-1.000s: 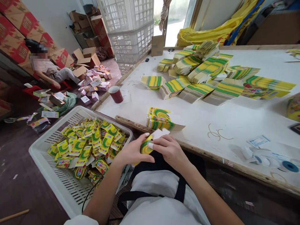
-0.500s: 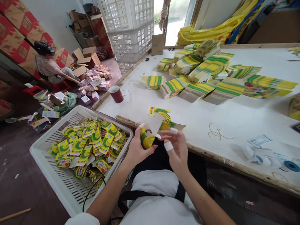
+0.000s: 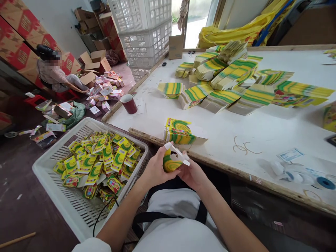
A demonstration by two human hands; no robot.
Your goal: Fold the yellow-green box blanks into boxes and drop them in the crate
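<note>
A small yellow-and-green cardboard box [image 3: 171, 162] is between my hands, just off the table's front edge, its white inner flaps facing up. My left hand [image 3: 154, 168] wraps round its left side. With fingers at the white flap, my right hand [image 3: 193, 173] grips the box's right side; some of its fingertips are hidden. White tape covers some of my fingertips. Beyond the box, a short stack of flat printed cartons [image 3: 181, 130] lies at the table edge. To my left, a white plastic basket [image 3: 56, 185] holds many small yellow-green boxes [image 3: 90, 161].
Bundles of flat cartons [image 3: 223, 80] are heaped across the white table [image 3: 210, 127]. A red mug [image 3: 128, 104] stands near its left edge; rubber bands [image 3: 245, 147] and tape rolls [image 3: 325, 182] lie right. A seated person [image 3: 56, 71] is among pink boxes [image 3: 105, 91] on the floor.
My right hand has moved in from the right and closed on the box. The large raised white flap is now folded lower. The box has shifted slightly right and down, uncovering the carton stack.
</note>
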